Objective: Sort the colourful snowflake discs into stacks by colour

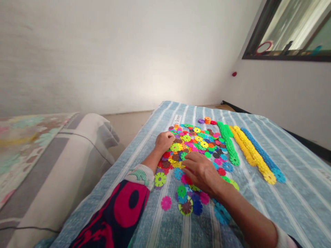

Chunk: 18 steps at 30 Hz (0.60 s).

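A heap of colourful flat plastic snowflake discs (196, 144) lies spread on a blue striped cloth (297, 193). My left hand (163, 141) rests at the heap's left edge with its fingers curled onto the discs; what they hold, if anything, is hidden. My right hand (200, 170) lies palm down over the near part of the heap, fingers pointing left and slightly bent, touching the discs. To the right lie long rows of joined discs: a green row (229, 143), a yellow row (252, 155) and a blue row (263, 156).
Loose discs (186, 207) lie scattered near my right forearm. A grey and white cushion (64, 165) sits left of the cloth, with a flowered fabric (23, 137) beyond it. White walls stand behind, and a dark-framed window (292, 31) is at upper right.
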Available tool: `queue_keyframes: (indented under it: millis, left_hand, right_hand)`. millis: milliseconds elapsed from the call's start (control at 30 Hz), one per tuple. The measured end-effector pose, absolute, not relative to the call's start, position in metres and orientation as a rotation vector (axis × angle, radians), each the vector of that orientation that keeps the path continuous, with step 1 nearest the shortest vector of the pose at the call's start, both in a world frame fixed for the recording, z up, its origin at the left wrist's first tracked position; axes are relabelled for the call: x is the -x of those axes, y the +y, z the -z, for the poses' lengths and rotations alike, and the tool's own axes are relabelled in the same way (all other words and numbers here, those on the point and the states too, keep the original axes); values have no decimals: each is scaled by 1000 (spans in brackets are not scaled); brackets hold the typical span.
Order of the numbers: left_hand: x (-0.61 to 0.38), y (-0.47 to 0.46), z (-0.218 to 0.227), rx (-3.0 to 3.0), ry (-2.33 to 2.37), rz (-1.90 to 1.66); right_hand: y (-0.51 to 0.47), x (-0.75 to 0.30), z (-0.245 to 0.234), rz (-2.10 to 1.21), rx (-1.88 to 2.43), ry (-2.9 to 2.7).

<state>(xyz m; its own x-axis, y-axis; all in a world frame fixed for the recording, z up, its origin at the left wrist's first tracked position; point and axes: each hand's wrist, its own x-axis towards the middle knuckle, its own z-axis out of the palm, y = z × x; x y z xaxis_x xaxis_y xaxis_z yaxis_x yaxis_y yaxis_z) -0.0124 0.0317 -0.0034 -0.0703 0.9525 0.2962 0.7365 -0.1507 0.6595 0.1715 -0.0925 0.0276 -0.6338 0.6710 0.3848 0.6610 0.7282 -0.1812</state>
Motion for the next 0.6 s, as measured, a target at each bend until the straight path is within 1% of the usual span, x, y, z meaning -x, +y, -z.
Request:
queue_keyframes:
  millis: [167, 433, 600]
  left_hand:
    - [11, 30, 3, -1898, 1818, -1044]
    - [10, 29, 3, -1889, 1797, -1064]
    - [11, 30, 4, -1912, 1783, -1086]
  right_hand:
    - [-76, -151, -20, -2, 1027, -2613]
    - [-63, -183, -3, 9, 1385, -2466]
    - [-71, -176, -4, 2, 1351, -2424]
